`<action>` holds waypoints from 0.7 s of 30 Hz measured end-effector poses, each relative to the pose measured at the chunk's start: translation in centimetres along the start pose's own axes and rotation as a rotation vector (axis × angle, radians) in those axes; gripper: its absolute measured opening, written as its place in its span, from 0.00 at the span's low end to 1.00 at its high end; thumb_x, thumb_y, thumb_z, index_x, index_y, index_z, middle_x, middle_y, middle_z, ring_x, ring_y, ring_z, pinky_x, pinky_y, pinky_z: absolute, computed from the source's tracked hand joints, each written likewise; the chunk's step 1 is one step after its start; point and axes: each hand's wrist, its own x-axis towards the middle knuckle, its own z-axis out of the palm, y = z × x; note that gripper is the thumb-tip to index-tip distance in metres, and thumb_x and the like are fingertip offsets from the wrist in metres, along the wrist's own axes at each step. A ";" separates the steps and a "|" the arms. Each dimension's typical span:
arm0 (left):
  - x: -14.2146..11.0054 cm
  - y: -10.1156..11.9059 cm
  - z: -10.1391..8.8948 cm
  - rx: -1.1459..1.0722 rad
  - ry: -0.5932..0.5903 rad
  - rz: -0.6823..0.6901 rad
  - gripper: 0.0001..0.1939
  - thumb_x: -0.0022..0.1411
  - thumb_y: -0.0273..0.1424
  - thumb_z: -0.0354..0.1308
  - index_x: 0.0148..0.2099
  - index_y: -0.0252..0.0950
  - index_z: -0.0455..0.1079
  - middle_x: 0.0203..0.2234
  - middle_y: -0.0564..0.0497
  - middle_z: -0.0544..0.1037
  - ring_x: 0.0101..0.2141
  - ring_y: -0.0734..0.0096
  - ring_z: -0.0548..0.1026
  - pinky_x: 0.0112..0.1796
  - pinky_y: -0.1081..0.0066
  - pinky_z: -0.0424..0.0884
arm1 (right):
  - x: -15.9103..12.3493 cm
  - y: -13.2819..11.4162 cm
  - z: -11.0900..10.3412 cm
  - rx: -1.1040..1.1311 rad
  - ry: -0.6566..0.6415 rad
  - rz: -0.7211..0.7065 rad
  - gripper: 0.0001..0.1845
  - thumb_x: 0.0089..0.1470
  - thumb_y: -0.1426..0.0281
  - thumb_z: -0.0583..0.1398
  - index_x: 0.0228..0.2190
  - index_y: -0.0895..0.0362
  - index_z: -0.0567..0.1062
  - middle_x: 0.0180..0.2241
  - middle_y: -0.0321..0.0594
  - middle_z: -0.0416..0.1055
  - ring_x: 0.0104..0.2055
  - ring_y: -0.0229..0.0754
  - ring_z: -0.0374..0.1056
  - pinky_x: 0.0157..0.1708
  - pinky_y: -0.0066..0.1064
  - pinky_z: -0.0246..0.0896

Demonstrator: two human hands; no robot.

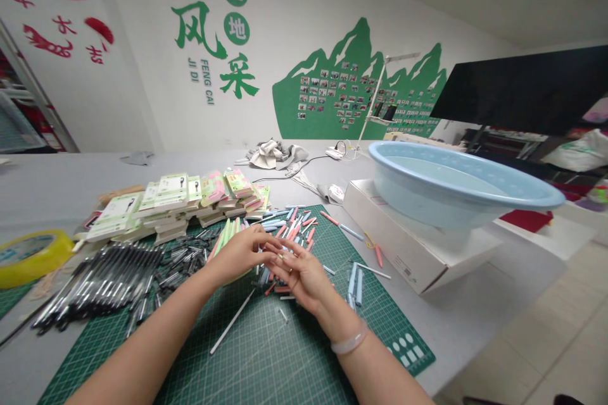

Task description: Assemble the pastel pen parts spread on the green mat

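My left hand (243,254) and my right hand (306,278) meet at the fingertips above a green cutting mat (285,367). The fingers of both are bent and pinched together; what lies between them is too small and hidden to name. Under and behind them spreads a pile of pink and blue pen barrels (297,228), with light green barrels (228,232) beside my left hand. A thin white pen refill (232,323) lies on the mat in front. A small clear piece (284,315) rests near my right wrist.
Left are black pens (102,278), dark pen parts (185,259), stacked small boxes (166,196) and yellow tape (35,259). At right a blue basin (456,183) sits on a white box (399,240). Gloves (273,155) and a cable lie behind.
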 end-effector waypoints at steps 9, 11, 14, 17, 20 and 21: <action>-0.1 -0.8 0.6 0.004 -0.013 0.020 0.09 0.56 0.37 0.56 0.33 0.40 0.76 0.26 0.53 0.68 0.32 0.70 0.67 0.33 0.73 0.60 | 0.0 0.2 -0.3 -0.260 0.132 0.062 0.16 0.41 0.69 0.67 0.33 0.61 0.70 0.29 0.42 0.76 0.30 0.41 0.74 0.32 0.31 0.70; 0.0 -1.0 0.8 -0.084 0.003 -0.011 0.08 0.54 0.36 0.58 0.32 0.38 0.75 0.26 0.52 0.70 0.32 0.69 0.67 0.34 0.72 0.60 | 0.2 0.0 -0.7 -0.340 0.172 0.087 0.15 0.40 0.66 0.67 0.28 0.61 0.70 0.23 0.40 0.74 0.21 0.37 0.71 0.23 0.27 0.67; 0.0 -1.0 1.5 -0.388 0.035 -0.122 0.09 0.52 0.35 0.60 0.36 0.37 0.74 0.29 0.51 0.72 0.31 0.70 0.67 0.33 0.73 0.61 | 0.4 -0.4 -0.9 -0.388 0.196 0.059 0.16 0.39 0.64 0.67 0.25 0.61 0.69 0.21 0.39 0.73 0.17 0.33 0.67 0.17 0.22 0.62; 0.1 -1.0 2.2 -0.913 0.112 -0.237 0.16 0.56 0.34 0.55 0.47 0.38 0.68 0.33 0.51 0.72 0.26 0.76 0.65 0.26 0.76 0.59 | 0.6 -0.6 -0.9 -0.372 0.233 0.011 0.16 0.39 0.64 0.67 0.25 0.61 0.69 0.20 0.38 0.73 0.18 0.32 0.67 0.17 0.18 0.60; 0.1 -1.0 2.4 -1.269 0.145 -0.239 0.17 0.57 0.28 0.52 0.49 0.34 0.66 0.34 0.49 0.73 0.23 0.79 0.63 0.23 0.77 0.57 | 0.6 -0.7 -0.8 -0.343 0.243 0.003 0.16 0.39 0.65 0.67 0.27 0.60 0.69 0.21 0.37 0.73 0.18 0.31 0.67 0.17 0.18 0.60; 0.1 -0.9 2.4 -1.316 0.138 -0.227 0.17 0.56 0.26 0.52 0.49 0.33 0.66 0.34 0.48 0.73 0.24 0.79 0.64 0.24 0.77 0.59 | 0.5 -0.7 -0.7 -0.336 0.235 0.001 0.16 0.39 0.65 0.67 0.27 0.60 0.69 0.21 0.37 0.73 0.18 0.31 0.68 0.17 0.18 0.60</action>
